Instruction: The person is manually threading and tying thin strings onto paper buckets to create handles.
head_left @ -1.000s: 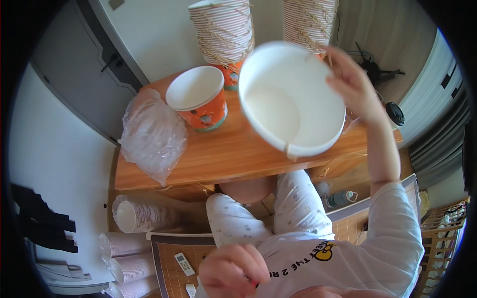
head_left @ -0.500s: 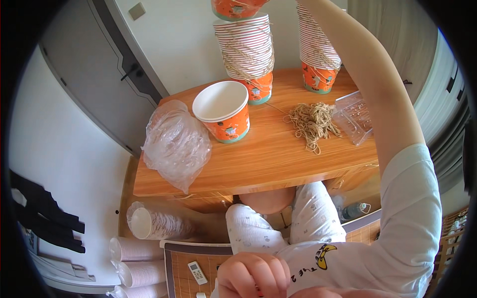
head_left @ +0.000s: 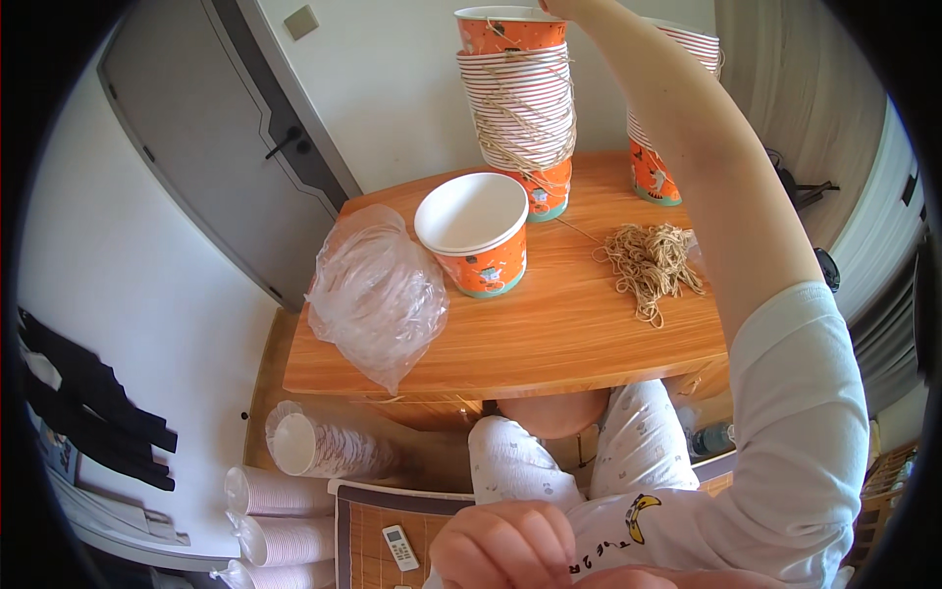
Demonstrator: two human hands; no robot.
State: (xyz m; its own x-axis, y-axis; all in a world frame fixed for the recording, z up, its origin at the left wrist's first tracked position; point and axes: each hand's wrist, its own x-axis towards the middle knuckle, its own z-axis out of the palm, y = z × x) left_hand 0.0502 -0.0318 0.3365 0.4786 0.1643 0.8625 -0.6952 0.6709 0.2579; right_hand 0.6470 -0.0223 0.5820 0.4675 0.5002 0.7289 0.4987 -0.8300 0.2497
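Observation:
My right hand (head_left: 563, 9), partly cut off by the top edge, is closed on the rim of an orange paper bucket (head_left: 510, 37). That bucket sits partway down in the top of a tall stack of nested paper buckets (head_left: 520, 108), which has twine strung round its sides. In front of the stack stand nested orange paper buckets (head_left: 486, 270), white inside. Low at the bottom edge, my left hand (head_left: 505, 545) is curled up before my shirt; whatever it may hold is hidden. A heap of tan twine (head_left: 652, 267) lies on the table, one strand running toward the stack.
A crumpled clear plastic bag (head_left: 378, 294) lies at the left of the wooden table (head_left: 579, 314). A second bucket stack (head_left: 652, 177) stands behind my right arm. Bagged stacks of white cups (head_left: 285, 540) and a remote control (head_left: 400, 548) are below left. A grey door (head_left: 196, 128) is beyond.
My right hand has brought the orange bucket down from above the tall stack into its top. The whole view has shifted, so the table appears lower and further right. My left hand stays curled.

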